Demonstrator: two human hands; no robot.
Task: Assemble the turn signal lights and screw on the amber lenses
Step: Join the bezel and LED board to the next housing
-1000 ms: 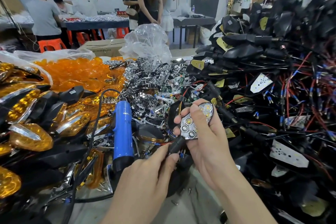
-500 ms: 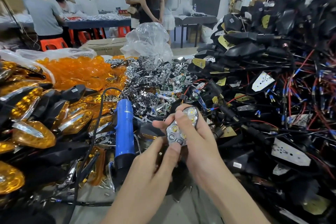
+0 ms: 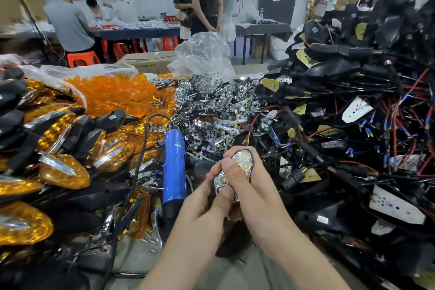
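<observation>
From the head view I see a crowded workshop bench [image 3: 249, 268] heaped with amber lenses [image 3: 113, 94] at back left, chrome reflectors [image 3: 207, 106] in the middle and wired black housings [image 3: 341, 73] on the right. A blue screwdriver [image 3: 174, 172] lies just left of my hands. At centre my right hand [image 3: 259, 190] curls round the turn signal light [image 3: 244, 160], thumb across its chrome face, while my left hand [image 3: 204, 207] pinches its lower end.

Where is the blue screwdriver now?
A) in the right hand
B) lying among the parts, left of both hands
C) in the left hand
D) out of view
B: the blue screwdriver lies loose there; the left hand and right hand both grip the chrome reflector.
</observation>
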